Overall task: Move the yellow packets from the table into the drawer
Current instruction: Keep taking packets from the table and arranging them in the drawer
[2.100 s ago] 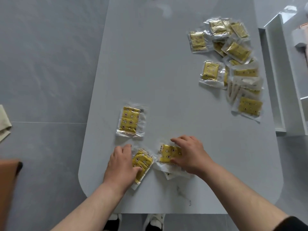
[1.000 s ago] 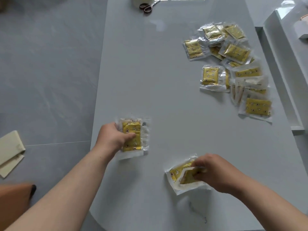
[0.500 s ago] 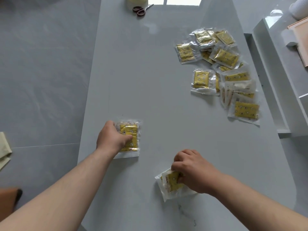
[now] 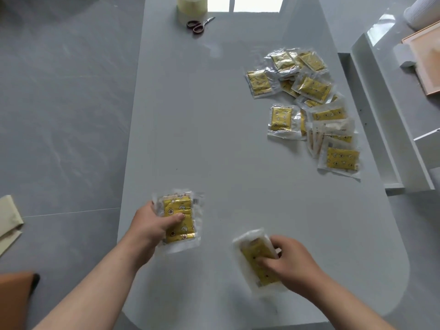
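My left hand (image 4: 152, 225) grips a small stack of yellow packets (image 4: 179, 221) in clear wrappers, thumb across the front, just above the grey table (image 4: 214, 139). My right hand (image 4: 292, 265) holds another stack of yellow packets (image 4: 256, 260) near the table's front edge. A heap of several more yellow packets (image 4: 309, 108) lies at the far right of the table. The open white drawer (image 4: 381, 129) runs along the table's right side; its inside is mostly out of view.
A tape roll (image 4: 191, 7) and scissors (image 4: 198, 24) sit at the table's far end. A wooden tray (image 4: 426, 58) rests on the white unit to the right. Beige cloth (image 4: 8, 217) lies on the floor at left.
Both hands gathered the three near packets into two stacks and lifted them off the table. The left stack is now upright in the hand; the right stack has tilted and risen slightly.
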{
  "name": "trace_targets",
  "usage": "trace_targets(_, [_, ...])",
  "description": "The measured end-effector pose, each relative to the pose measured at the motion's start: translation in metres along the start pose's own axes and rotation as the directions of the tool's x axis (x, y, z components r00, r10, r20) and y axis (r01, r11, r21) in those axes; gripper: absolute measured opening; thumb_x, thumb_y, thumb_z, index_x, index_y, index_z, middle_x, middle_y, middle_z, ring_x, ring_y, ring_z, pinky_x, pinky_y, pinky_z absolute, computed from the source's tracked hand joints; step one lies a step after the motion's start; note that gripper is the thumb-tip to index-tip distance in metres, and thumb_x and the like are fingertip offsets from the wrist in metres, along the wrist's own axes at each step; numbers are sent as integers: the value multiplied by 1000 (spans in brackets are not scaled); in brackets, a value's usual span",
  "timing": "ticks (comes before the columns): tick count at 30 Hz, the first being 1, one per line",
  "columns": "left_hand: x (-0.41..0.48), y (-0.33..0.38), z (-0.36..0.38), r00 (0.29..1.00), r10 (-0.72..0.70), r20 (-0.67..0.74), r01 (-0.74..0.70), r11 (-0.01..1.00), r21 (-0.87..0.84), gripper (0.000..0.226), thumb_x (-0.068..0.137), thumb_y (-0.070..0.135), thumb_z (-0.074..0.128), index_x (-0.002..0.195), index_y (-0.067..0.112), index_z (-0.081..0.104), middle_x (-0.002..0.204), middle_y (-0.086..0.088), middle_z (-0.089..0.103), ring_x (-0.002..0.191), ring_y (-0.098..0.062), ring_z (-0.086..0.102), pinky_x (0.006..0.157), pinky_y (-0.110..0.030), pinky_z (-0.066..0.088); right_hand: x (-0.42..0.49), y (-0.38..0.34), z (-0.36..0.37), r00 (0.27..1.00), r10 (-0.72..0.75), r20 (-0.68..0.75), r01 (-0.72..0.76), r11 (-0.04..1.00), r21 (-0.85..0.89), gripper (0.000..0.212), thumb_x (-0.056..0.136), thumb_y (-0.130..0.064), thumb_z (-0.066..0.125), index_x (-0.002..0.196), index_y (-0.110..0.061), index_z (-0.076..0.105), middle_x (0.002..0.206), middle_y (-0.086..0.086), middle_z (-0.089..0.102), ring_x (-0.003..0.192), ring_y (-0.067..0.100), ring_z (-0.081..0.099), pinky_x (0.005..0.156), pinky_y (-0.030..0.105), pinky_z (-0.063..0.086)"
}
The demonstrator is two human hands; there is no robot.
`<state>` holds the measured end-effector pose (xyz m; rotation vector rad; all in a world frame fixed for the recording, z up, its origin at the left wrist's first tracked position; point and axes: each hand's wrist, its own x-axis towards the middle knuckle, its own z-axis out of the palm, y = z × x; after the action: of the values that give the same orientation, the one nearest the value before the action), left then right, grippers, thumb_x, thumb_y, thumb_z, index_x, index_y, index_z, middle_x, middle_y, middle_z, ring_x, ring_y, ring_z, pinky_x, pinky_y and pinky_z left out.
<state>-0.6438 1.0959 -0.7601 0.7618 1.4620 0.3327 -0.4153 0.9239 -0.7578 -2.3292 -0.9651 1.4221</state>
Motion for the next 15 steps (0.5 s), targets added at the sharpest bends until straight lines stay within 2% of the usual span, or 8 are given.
trace_targets(3, [-34,5,-10,996,-32,78,40,994,-104,30,81,-9,65,108,4,61,99,-19,72,87,-33,71,68,-40,59,-26,-22,-6,991,130,-30,-106,906,410,7,81,-11,75,86,-13,71,82,7,75,74,18,73,70,40,62])
trace_targets(6, [-63,16,-20,994,-38,100,55,984,-172,32,80,-9,64,109,3,62,96,-16,73,88,-33,70,65,-38,60,-52,-53,-12,987,161,-23,-109,765,635,12,83,-6,73,94,-7,71,87,12,76,78,24,75,66,38,61])
trace_targets(8, [-83,30,-27,992,-26,120,47,983,-180,38,73,-5,68,109,0,62,94,-17,74,87,-33,70,64,-38,60,-67,-77,-19,989,147,-26,-88,713,696,12,83,-4,73,95,-6,71,89,14,76,80,27,74,68,39,61])
trace_targets(12, [-121,69,-42,981,16,192,20,982,-186,54,60,-2,77,112,0,62,103,-23,71,93,-39,69,76,-45,56,-101,-123,-37,997,65,-31,-19,662,749,16,86,-3,67,102,-6,70,95,12,76,87,27,74,71,39,60])
trace_targets(15, [-150,102,-55,964,60,260,-3,977,-215,60,56,1,82,113,-1,62,103,-25,70,90,-38,70,77,-50,56,-131,-157,-52,998,29,-54,24,628,778,17,89,0,63,104,-5,68,95,14,76,87,30,73,70,41,59])
